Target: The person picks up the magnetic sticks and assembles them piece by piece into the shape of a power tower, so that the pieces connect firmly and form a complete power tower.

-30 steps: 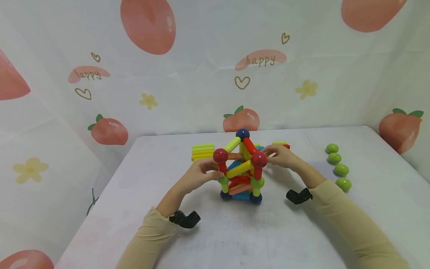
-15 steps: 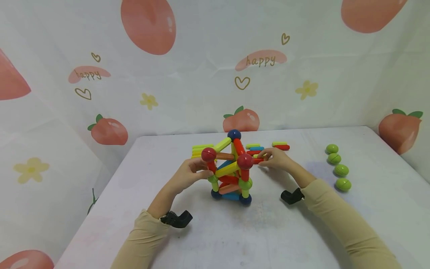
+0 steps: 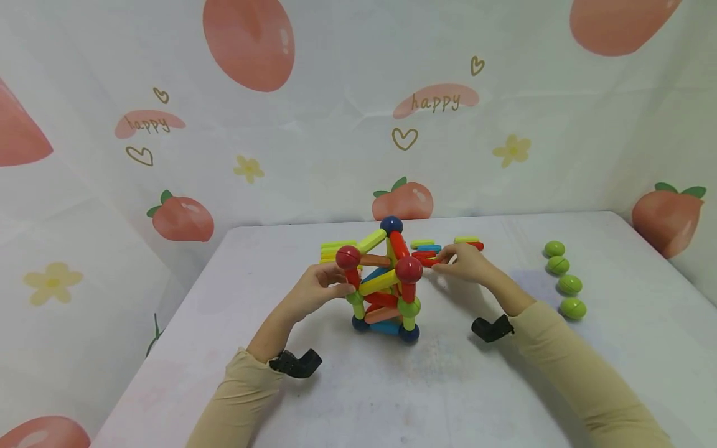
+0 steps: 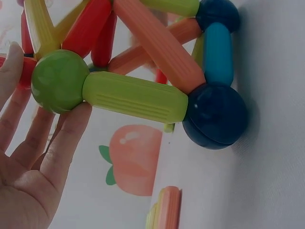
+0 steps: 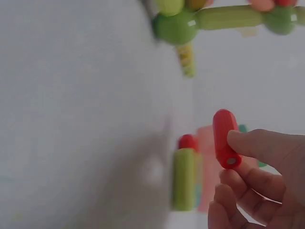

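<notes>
Red, blue, green, yellow, orange on the structure (image 3: pixel 379 282), centre frame! Red rod (image 5: pixel 222 136), right-wrist view, right side; pink peaches (image 3: pixel 403 202) pattern the white backdrop (image 3: pixel 330 143).

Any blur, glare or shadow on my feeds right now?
Head: even light, soft shadow under the right forearm; left wrist: pale glints on the green ball; right wrist: dim, broad soft shadow across the table, the structure and green stick look blurrier than the red stick in the right hand.
</notes>
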A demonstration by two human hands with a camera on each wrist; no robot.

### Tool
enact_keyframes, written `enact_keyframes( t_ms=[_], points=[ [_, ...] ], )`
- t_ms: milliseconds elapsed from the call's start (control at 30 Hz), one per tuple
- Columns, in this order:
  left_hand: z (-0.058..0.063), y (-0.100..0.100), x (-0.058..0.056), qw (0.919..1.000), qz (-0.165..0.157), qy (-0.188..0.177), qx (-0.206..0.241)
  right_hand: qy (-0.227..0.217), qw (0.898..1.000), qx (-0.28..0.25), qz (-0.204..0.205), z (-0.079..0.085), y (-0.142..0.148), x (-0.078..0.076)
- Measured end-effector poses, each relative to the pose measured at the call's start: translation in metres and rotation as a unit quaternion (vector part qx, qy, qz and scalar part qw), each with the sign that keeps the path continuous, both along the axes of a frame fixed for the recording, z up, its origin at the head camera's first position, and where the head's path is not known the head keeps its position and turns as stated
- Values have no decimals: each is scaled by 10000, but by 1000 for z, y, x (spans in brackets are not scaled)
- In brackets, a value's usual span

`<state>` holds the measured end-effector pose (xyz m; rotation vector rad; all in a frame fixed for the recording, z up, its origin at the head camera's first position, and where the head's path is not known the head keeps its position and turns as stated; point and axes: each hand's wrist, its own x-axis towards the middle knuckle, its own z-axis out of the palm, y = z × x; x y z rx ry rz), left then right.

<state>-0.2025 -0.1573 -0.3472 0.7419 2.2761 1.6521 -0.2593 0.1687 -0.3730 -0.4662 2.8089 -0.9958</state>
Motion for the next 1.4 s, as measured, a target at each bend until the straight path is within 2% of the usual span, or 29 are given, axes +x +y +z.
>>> enact_keyframes(
  t_ms=[133,267,400,500,700,833,967,1233,1400],
  points=[
    [0,1,0,10000,30,-54,28,406,9981,-452,-25,25,0,9],
    [0,1,0,9999,67,-85,26,626,9935,-918,-234,58,-4,27],
    [0,1,0,10000,62,-40,-38,1012,9834,-1477,-279,85,-14,48],
    [1,1,1,9999,67,-37,-76,1361,9721,-1910,-74,95,-25,63],
    [2,2,0,9998,109,-38,-159,1979,9482,-2410,599,96,-51,85],
    [2,2,0,9998,112,-45,-175,2334,9416,-2314,737,92,-65,96],
    [2,1,-1,9999,75,-42,-135,2508,9440,-2048,628,90,-75,101],
    [2,0,-2,9999,66,24,-90,2564,9524,-1577,483,93,-80,105],
    [6,0,0,9990,247,162,346,2654,9570,-1099,412,97,-83,109]
  ],
)
